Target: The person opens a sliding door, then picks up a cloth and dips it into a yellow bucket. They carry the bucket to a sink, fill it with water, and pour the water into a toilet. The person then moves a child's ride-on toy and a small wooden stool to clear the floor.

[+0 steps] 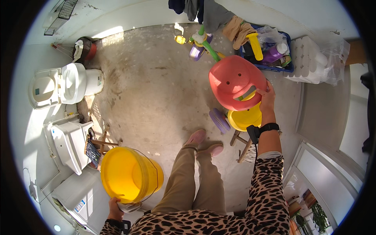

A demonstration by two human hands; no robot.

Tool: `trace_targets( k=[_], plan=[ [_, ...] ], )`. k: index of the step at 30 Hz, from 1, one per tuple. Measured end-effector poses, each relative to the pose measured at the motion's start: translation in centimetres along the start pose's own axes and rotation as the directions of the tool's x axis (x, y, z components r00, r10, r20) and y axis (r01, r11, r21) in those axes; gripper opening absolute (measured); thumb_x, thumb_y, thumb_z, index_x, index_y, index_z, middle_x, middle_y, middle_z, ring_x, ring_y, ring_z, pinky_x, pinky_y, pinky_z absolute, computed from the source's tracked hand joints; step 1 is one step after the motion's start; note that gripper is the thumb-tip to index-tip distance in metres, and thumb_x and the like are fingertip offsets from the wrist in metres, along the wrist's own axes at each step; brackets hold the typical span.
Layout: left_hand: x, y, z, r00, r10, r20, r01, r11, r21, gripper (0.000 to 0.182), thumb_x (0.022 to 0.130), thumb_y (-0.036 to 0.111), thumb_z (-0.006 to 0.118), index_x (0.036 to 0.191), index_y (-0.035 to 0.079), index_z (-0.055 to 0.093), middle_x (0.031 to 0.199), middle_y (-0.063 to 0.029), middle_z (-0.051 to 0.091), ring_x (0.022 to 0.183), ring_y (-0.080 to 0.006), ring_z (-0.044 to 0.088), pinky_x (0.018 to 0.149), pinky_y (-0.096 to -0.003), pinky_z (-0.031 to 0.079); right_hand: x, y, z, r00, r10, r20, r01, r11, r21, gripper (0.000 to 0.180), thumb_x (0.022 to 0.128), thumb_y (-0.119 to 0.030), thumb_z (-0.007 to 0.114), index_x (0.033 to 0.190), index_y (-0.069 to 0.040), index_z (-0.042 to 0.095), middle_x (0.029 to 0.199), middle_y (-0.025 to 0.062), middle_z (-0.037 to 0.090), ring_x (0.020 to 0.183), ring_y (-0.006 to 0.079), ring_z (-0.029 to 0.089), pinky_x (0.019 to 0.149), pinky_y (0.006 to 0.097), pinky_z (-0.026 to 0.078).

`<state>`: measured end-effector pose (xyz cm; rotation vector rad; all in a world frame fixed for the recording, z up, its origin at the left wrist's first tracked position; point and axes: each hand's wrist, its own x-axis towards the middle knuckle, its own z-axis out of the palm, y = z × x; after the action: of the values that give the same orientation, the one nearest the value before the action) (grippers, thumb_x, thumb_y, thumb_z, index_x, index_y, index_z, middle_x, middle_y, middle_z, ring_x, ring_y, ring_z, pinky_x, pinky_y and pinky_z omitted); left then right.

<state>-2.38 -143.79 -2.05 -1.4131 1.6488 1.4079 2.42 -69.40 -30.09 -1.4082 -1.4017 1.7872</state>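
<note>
At lower left my left hand (pixel 116 209) grips the rim of a yellow plastic bucket (pixel 126 173), whose open mouth is tilted toward me and shows a bare inside. My right hand (pixel 266 97) holds a red plastic seat back (pixel 232 73) by its right edge, beside the cut-out. Under it is a yellow plastic seat (pixel 244 119) of a child's tricycle. Its green frame tube (pixel 210 50) runs up toward purple wheels, one of them the rear wheel (pixel 219 120) at left of the seat. A yellow handle-like part (pixel 255 46) lies over a blue basket (pixel 273 69).
A toilet (pixel 72 83) with its lid up and a washbasin (pixel 69 144) stand along the left wall. Wooden folding stools stand near the basin and beside the tricycle (pixel 243 149). Clothes (pixel 217 16) hang at the top. A white-topped appliance (pixel 79 188) is at lower left.
</note>
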Motion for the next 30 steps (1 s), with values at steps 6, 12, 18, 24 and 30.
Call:
trace_targets(
  k=[6,12,18,24,30],
  plan=[
    [0.4,1.2,1.7,0.996,0.061,0.06,-0.067,0.992,0.103,0.037,0.07,0.01,0.049,0.106,-0.001,0.055,0.102,-0.0132,0.057,0.097,-0.0295,0.057,0.086,-0.0382,0.049,0.4,-4.1,-5.0,0.996,-0.073,-0.051,0.087,0.928,0.362,0.063,0.085,-0.005,0.064,0.141,0.001,0.035,0.136,0.0177,0.048,0.125,0.0252,0.047,0.105,0.0342,0.036],
    [1.3,2.3,3.9,0.988,0.113,0.102,-0.128,0.98,0.15,0.037,0.07,0.009,0.048,0.105,0.0,0.056,0.099,-0.0125,0.059,0.092,-0.0278,0.059,0.084,-0.0347,0.05,-7.0,3.5,-17.0,0.937,0.014,-0.35,-0.005,1.0,0.025,0.06,0.087,-0.004,0.06,0.142,-0.003,0.036,0.146,0.0175,0.034,0.137,0.0267,0.03,0.111,0.0361,0.029],
    [0.1,3.7,7.1,0.982,0.171,0.078,-0.187,0.934,0.305,0.035,0.07,0.01,0.048,0.103,0.001,0.057,0.094,-0.0117,0.06,0.087,-0.0262,0.061,0.074,-0.0332,0.051,-17.6,18.3,-30.2,0.538,0.288,-0.792,-0.783,0.519,-0.343,0.078,0.082,-0.008,0.065,0.147,-0.007,0.023,0.135,0.0226,0.045,0.111,0.031,0.055,0.081,0.0392,0.051],
    [-0.9,4.5,9.6,0.961,0.252,0.114,-0.276,0.888,0.369,0.038,0.07,0.007,0.048,0.106,0.0,0.054,0.098,-0.0143,0.059,0.089,-0.0285,0.06,0.077,-0.0343,0.051,-22.2,24.4,-30.6,0.599,0.471,-0.648,-0.773,0.55,-0.315,0.083,0.081,-0.009,0.066,0.15,-0.015,0.019,0.134,0.0157,0.042,0.124,0.0313,0.044,0.093,0.0472,0.047],
    [-0.1,4.5,9.9,0.962,0.215,0.17,-0.267,0.871,0.412,0.042,0.069,0.006,0.047,0.11,-0.004,0.052,0.103,-0.0166,0.059,0.095,-0.0309,0.06,0.087,-0.0364,0.05,-23.5,24.0,-29.7,0.557,0.445,-0.701,-0.827,0.228,-0.513,0.087,0.079,-0.028,0.075,0.147,-0.015,0.022,0.144,0.0135,0.035,0.124,0.0302,0.046,0.093,0.0448,0.048]
  ],
)
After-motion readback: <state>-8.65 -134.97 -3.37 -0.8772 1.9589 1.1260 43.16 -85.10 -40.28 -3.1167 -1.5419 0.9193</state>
